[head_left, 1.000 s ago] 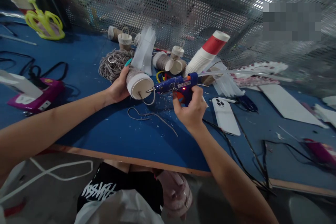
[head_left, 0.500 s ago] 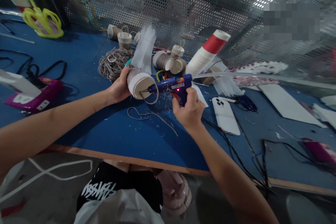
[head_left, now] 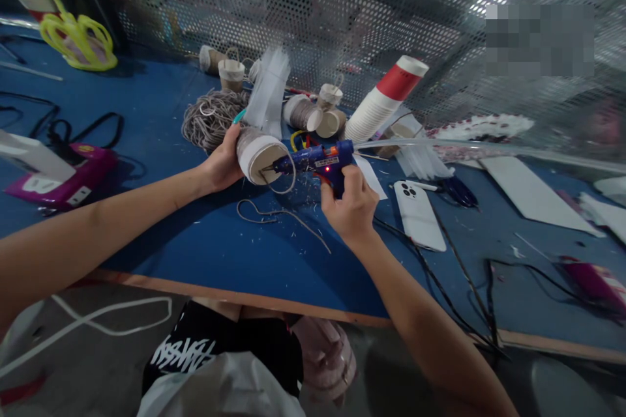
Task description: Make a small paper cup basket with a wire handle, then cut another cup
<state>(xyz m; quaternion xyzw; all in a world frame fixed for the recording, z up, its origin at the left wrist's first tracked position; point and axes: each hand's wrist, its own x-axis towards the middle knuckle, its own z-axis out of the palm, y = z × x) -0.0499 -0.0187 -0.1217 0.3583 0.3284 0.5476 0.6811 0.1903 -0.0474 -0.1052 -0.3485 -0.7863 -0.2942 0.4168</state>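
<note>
Blue tabletop [head_left: 244, 254] with a brown edge fills the middle of the head view, and a gray metal screen [head_left: 293, 6] full of little holes stands behind it. The left hand [head_left: 222, 164] has its grip curled around a paper cup [head_left: 252, 155] wrapped in gray yarn. The cup is tipped on its side, just over the tabletop, with its open end facing the right hand [head_left: 353, 208]. That hand's grip is closed around the handle of a blue glue gun [head_left: 317, 159], which has a little red light on. The gun's tip pokes into the cup's open end, close to a loop of gray cord [head_left: 294, 177] that sticks out. A long, clear glue stick [head_left: 415, 142] comes out of the gun's back.

A loose gray string [head_left: 303, 223] lies below the cup. Behind the left hand is a messy pile of gray yarn [head_left: 210, 120], near a bunch of white plastic strips [head_left: 268, 91]. A leaning stack of paper cups [head_left: 372, 109] is behind the gun, and a white phone [head_left: 420, 216] lies to the right of the right hand. Far left are a yellow crown [head_left: 81, 42] and a purple power strip [head_left: 92, 169].
</note>
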